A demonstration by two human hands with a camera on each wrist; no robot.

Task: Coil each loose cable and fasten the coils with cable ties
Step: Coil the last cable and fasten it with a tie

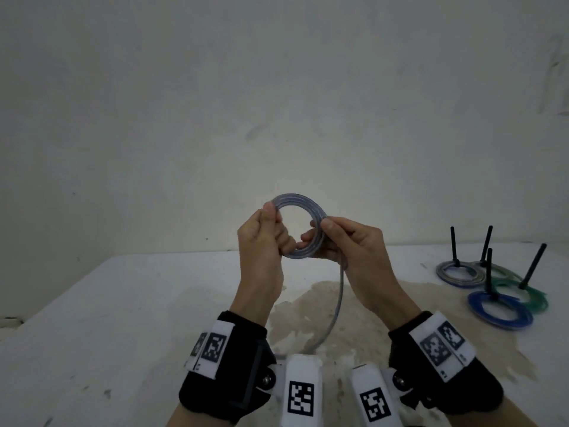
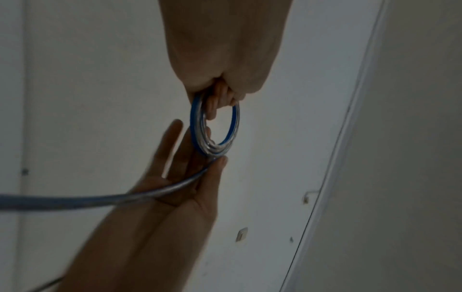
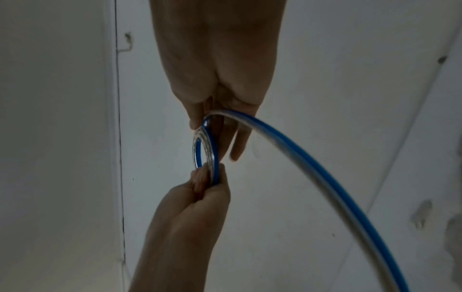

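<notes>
Both hands hold a small coil of clear cable with a blue core (image 1: 315, 211) in the air above the white table (image 1: 123, 303). My left hand (image 1: 278, 224) grips the coil's left side, thumb in front and fingers through the ring. At the coil's right side my right hand (image 1: 320, 232) pinches it, thumb in front. The loose tail (image 1: 338, 300) hangs from the right hand down to the table. In the left wrist view the left hand (image 2: 220, 92) hooks the coil (image 2: 193, 122). In the right wrist view the right hand (image 3: 215, 134) holds the coil (image 3: 216, 158) and the tail (image 3: 325, 177) arcs away.
At the table's right lie three tied coils: a grey one (image 1: 460, 280), a green one (image 1: 537, 300) and a blue one (image 1: 500, 320), each with a black cable tie end (image 1: 453, 241) sticking up. A brown stain (image 1: 354, 318) marks the table under my hands. A plain wall stands behind.
</notes>
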